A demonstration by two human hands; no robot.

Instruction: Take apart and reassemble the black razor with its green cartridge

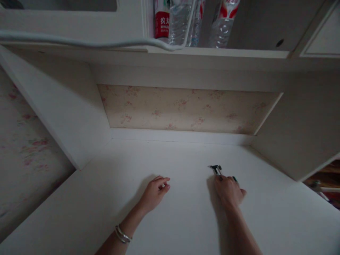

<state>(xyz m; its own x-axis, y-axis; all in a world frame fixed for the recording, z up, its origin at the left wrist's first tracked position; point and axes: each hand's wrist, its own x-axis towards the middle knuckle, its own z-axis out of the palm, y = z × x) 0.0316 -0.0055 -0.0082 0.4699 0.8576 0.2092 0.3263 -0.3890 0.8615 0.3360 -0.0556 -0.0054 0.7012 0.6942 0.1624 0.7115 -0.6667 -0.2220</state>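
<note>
My left hand (155, 191) rests on the white desk top (172, 226) with its fingers curled in loosely; I see nothing in it. A pair of silver bangles (122, 234) sits on that wrist. My right hand (228, 191) lies to the right, fingers closed round a small dark metal tool (216, 169) whose tip points away from me onto the desk. What kind of tool it is I cannot make out.
White side panels (66, 106) wall in the desk at left and right, with floral wallpaper (183, 109) behind. A shelf above holds several water bottles (180, 21), and a white cable (79, 42) runs along its edge. Wooden items show at the far right.
</note>
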